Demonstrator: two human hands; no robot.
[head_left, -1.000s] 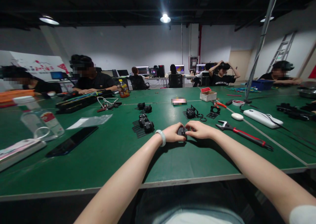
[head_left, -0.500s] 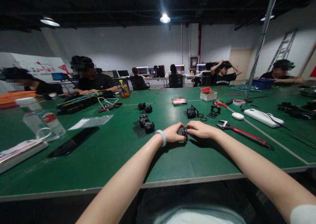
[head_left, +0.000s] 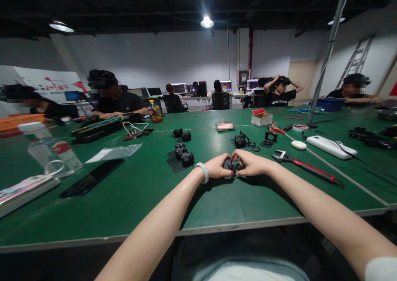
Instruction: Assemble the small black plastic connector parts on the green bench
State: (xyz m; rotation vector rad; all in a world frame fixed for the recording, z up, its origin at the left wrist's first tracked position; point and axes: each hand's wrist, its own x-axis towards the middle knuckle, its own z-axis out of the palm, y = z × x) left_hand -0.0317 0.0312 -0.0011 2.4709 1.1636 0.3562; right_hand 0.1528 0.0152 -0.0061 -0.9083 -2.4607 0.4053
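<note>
A small black part (head_left: pixel 229 164) sits between both my hands, just above the green table (head_left: pixel 130 198). My left hand (head_left: pixel 217 166), with a pale bangle at the wrist, has its fingers curled round the part's left side. My right hand (head_left: pixel 251 163) is pinched against the right side. Most of the part is hidden by my fingers. A cluster of similar black parts (head_left: pixel 183 155) lies on a black toothed plate just left of my left hand. One more black part (head_left: pixel 240 141) lies beyond my hands.
A red-handled adjustable wrench (head_left: pixel 302 167) lies right of my hands, a black phone (head_left: pixel 93 176) and a plastic bottle (head_left: pixel 52 151) to the left. A white mouse (head_left: pixel 298 144), a small cardboard box (head_left: pixel 261 119) and a tape roll (head_left: pixel 299 127) sit farther back. Other people sit at the far tables.
My hands stay together on the black part. My right fingers have shifted slightly on it. A person at the far table has moved both arms behind the head.
</note>
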